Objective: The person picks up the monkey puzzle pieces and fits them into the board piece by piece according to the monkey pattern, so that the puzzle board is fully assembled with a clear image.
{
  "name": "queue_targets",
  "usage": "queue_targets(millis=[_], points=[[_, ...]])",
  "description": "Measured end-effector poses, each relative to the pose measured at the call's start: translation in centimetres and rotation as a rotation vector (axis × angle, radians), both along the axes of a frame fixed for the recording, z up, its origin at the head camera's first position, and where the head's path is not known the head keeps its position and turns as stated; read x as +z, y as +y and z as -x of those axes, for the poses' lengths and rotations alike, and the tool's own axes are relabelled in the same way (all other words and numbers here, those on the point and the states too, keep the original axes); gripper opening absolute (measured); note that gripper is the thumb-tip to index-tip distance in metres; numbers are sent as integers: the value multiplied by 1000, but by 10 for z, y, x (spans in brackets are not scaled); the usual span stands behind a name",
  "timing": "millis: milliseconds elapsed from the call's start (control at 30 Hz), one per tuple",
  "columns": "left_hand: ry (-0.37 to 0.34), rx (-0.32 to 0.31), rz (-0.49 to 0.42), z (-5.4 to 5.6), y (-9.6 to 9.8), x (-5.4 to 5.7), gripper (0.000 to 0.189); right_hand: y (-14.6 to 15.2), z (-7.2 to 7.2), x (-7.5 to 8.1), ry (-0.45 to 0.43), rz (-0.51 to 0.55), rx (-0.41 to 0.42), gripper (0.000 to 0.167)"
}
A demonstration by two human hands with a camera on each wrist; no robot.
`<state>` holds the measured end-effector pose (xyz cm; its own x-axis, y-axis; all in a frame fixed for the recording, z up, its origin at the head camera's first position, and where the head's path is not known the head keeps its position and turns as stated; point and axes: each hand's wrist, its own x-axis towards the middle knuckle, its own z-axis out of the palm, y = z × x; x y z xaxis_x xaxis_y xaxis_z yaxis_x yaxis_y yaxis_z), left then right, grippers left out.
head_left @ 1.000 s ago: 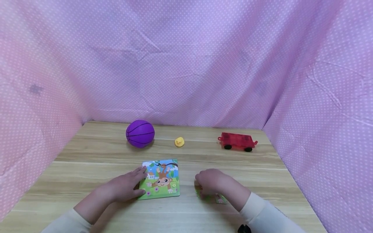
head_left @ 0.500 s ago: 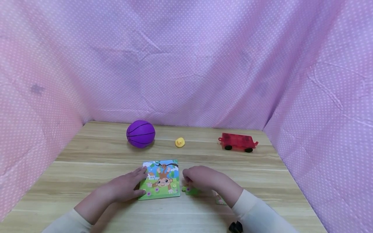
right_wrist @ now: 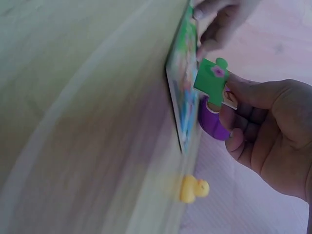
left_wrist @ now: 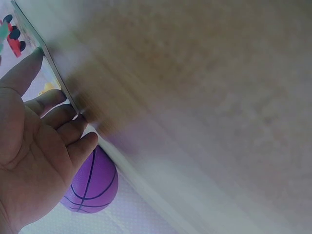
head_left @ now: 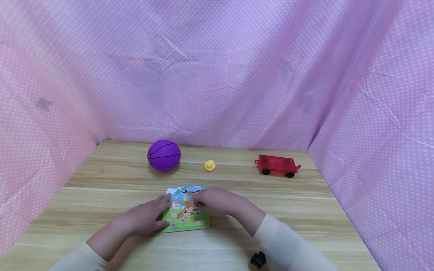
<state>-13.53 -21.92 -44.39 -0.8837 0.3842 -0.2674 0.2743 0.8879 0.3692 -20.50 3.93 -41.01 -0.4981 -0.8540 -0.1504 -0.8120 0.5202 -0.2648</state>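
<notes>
A square monkey picture board point(head_left: 184, 226) lies flat on the table. My left hand point(head_left: 149, 215) rests on its left edge, fingers and thumb spread and fairly straight, as the left wrist view also shows. Over the board's right half, my right hand point(head_left: 217, 201) pinches a green jigsaw puzzle piece point(right_wrist: 211, 80) with a pink flower between thumb and fingers. In the right wrist view the piece is held up off the board, apart from it. From the head, the right hand hides the board's upper right part.
Behind the board stand a purple ball point(head_left: 164, 156) with black lines, a small yellow rubber duck point(head_left: 209, 165) and a red toy wagon point(head_left: 277, 164) with black wheels. Pink dotted cloth point(head_left: 217, 82) walls in the wooden table point(head_left: 305, 214).
My right hand has carried the green puzzle piece leftward from the table onto the space above the board. Another piece on the right is now hidden by the right arm. My left hand stays put.
</notes>
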Motion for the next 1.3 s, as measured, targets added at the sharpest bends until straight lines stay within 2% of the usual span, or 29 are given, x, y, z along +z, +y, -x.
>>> queue_targets(millis=[200,367,467,633,767,900,1067,1300], points=[[9,-11,-19,0,-2,-1,75,-25,-2,-13,-5,-19,47,2],[14,-12,-18,0,-2,-2,77,-37,-3,-21,-4,-32,9,2],[10,-14,-21,0,-2,-2,76,-40,-3,-25,11,-50,-23,7],[4,-11,-9,1,-2,-2,76,-38,-6,-29,95,-85,-45,19],[1,-1,-3,2,-1,-2,75,-31,-9,-28,208,-97,38,20],[0,-2,-2,2,-1,-2,75,-21,-17,-25,229,-99,147,27],[3,-5,-9,0,-2,-1,75,-14,-27,-24,235,-122,172,45],[-1,-7,-13,1,-2,-1,74,-16,-33,-25,311,-163,202,46]])
